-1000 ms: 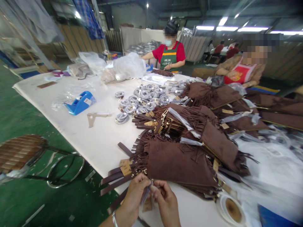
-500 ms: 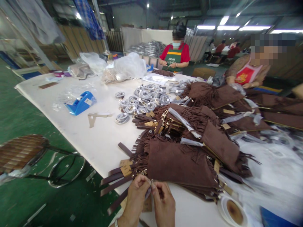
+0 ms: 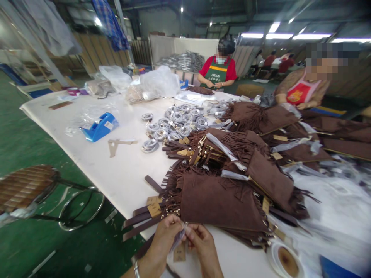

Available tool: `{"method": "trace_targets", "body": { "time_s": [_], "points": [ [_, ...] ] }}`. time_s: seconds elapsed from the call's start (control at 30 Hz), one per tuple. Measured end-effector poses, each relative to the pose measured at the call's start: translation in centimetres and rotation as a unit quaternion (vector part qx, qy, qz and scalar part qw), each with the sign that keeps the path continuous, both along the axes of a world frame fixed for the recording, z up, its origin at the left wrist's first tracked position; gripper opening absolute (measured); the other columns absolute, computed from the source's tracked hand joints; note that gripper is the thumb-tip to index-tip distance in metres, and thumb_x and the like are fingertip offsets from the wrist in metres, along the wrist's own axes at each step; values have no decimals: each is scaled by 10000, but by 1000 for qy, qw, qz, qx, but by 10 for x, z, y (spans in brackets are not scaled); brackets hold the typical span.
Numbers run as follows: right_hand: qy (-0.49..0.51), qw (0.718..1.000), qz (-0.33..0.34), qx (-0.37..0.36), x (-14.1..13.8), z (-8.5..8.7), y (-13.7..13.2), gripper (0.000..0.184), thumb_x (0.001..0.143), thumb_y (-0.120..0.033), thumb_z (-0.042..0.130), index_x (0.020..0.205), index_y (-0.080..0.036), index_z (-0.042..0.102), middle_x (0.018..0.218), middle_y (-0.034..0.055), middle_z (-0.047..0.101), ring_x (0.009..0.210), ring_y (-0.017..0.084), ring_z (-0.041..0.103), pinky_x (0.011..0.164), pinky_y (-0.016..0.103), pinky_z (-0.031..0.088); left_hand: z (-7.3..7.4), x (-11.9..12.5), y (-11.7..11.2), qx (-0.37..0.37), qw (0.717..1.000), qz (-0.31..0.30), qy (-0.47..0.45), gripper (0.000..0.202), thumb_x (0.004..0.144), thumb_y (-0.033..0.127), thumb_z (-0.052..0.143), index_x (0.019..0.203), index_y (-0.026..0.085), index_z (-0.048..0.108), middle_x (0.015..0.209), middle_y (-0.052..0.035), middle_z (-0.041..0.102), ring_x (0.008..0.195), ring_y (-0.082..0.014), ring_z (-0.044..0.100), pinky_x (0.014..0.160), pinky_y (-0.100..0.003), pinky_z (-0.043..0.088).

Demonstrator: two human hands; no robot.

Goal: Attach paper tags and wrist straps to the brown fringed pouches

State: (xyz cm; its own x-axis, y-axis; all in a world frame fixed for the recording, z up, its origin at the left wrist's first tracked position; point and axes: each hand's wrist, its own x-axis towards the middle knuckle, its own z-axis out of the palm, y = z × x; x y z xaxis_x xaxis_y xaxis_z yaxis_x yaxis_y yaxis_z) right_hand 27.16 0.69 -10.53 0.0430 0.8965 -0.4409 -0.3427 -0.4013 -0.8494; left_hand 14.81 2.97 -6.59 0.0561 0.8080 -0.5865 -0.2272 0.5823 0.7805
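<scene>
Near the table's front edge, my left hand [image 3: 162,243] is closed in a pinch on a strip of thin clear plastic wrap [image 3: 177,240]. My right hand [image 3: 201,243] meets it fingertip to fingertip, thumb and forefinger pinching the wrap's upper end. A tan cardboard hang tag [image 3: 179,253] dangles between the two hands. Just beyond my fingers lies a stack of dark brown fringed bags [image 3: 217,197] with gold zips. Brown wrist straps [image 3: 142,222] stick out from the stack to the left, partly behind my left hand.
Coiled grey straps [image 3: 176,119] lie mid-table, with more brown bags [image 3: 266,116] to the right. A blue tape dispenser [image 3: 100,126] stands on the left, a tape roll [image 3: 285,258] front right. Two people work across the table. A stool [image 3: 29,187] stands at the left.
My hands have turned slightly, and the right wrist has shifted right. More of the plastic wrap and the hang tag now shows between them. The co-worker in green apron has leaned forward.
</scene>
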Motion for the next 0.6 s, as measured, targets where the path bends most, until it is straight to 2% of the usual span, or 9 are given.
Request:
{"method": "trace_targets", "body": {
  "time_s": [0.1,0.2,0.33,0.43,0.53,0.6],
  "points": [
    [-25,1000,-10,3,-1,1,0,399,645,-501,770,733,-129,657,572,17,616,462,88,445,451,205,352,-3,-1,1,19,1000,-11,16,247,661,372,695,683,177,546,536,-1,587,481,-131,511,481,-217,340],
    [-56,998,-10,18,-4,9,-4,368,698,-494,725,732,-134,657,603,23,626,490,100,462,468,211,367,3,0,-1,60,997,-19,48,250,702,392,672,681,176,549,551,6,568,506,-136,496,501,-226,342],
    [-110,993,-13,42,-8,19,-7,309,762,-467,661,741,-159,655,641,9,621,556,127,504,512,220,397,16,3,-9,133,979,-20,153,246,782,423,606,706,189,595,650,-21,607,636,-192,546,616,-269,406],
    [-153,987,-11,38,-11,20,-7,298,792,-461,621,760,-165,639,653,2,613,594,143,522,539,224,408,22,4,-19,175,957,-37,227,261,830,447,548,785,212,650,761,-62,660,743,-248,586,705,-307,419],
    [-181,983,-12,29,-13,20,-8,297,812,-459,588,776,-167,627,665,9,625,637,162,558,581,233,429,22,4,-23,214,945,-63,239,293,849,458,518,876,222,690,873,-102,684,848,-285,596,793,-335,415],
    [-191,981,-13,26,-14,22,-9,301,820,-463,572,784,-169,624,673,15,637,661,174,581,600,237,441,19,4,-22,204,953,-61,214,305,831,474,542,858,213,698,865,-105,687,851,-284,598,797,-340,423]
  ]
}}
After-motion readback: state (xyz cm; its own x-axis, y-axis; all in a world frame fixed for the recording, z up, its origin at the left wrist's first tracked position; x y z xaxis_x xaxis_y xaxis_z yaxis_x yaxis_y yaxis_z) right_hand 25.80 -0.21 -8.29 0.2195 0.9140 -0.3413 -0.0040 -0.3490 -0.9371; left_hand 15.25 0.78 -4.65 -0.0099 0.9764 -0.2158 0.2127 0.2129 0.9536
